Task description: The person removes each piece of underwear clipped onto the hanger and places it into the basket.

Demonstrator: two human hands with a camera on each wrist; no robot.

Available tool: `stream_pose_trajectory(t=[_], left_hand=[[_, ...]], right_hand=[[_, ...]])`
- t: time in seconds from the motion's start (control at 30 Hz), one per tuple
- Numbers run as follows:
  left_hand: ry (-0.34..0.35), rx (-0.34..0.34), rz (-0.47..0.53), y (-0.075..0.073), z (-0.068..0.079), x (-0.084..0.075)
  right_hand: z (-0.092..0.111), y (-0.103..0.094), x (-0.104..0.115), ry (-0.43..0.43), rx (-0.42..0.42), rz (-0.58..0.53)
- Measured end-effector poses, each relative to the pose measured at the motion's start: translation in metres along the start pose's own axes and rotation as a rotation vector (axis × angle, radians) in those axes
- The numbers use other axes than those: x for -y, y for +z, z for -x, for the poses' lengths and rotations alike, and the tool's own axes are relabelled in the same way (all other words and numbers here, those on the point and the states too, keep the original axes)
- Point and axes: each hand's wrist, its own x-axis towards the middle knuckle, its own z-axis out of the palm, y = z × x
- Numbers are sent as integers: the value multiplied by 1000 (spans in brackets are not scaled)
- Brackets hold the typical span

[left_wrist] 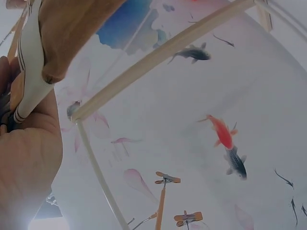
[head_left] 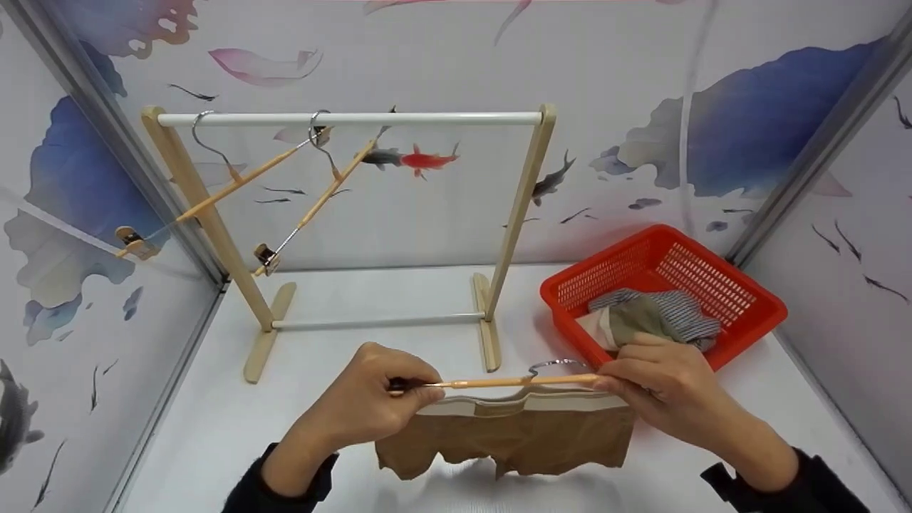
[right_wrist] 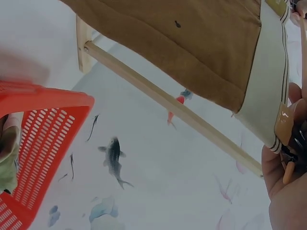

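Note:
A wooden clip hanger (head_left: 491, 382) with a metal hook (head_left: 559, 363) is held level at the front by both hands. Below it hangs a brown garment with a cream waistband (head_left: 456, 407), whose exact kind I cannot tell. My left hand (head_left: 374, 395) pinches the hanger's left end, thumb and fingers around the dark clip. At the other end my right hand (head_left: 670, 381) grips the right clip. In the right wrist view, that wooden clip (right_wrist: 284, 124) sits on the waistband's corner. The left wrist view shows the brown cloth (left_wrist: 72, 28) beside the left hand; its clip is mostly hidden.
Behind the hands stands a rack with wooden posts (head_left: 524, 206) and a white top rail (head_left: 427, 119). Two clip hangers (head_left: 242, 182) (head_left: 333, 187) hang at its left. On the right, a red basket (head_left: 570, 324) holds striped cloth (head_left: 687, 313) and olive cloth (head_left: 641, 319).

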Motion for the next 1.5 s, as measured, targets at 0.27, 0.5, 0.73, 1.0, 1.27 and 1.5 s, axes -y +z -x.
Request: stream_pose_trajectory(t=[0.27,0.5,0.73,1.0,1.27,1.5], left_hand=[[-92,-26,38,-6,4,-3],[-85,-87,79,-14,8,-2],[96,-173,-8,-9,5,3],[152,-195,-90,-10,3,4],[168,-200,-98,-10,4,6],[142,-195,-57,-10,6,7]], right_hand=[[4,-6,2,27,-12,28],[5,-10,3,39,-28,37],[2,-11,3,28,-37,51],[0,-12,2,9,-39,66],[-1,-11,4,5,-47,61],[-2,-11,4,3,-40,68]])
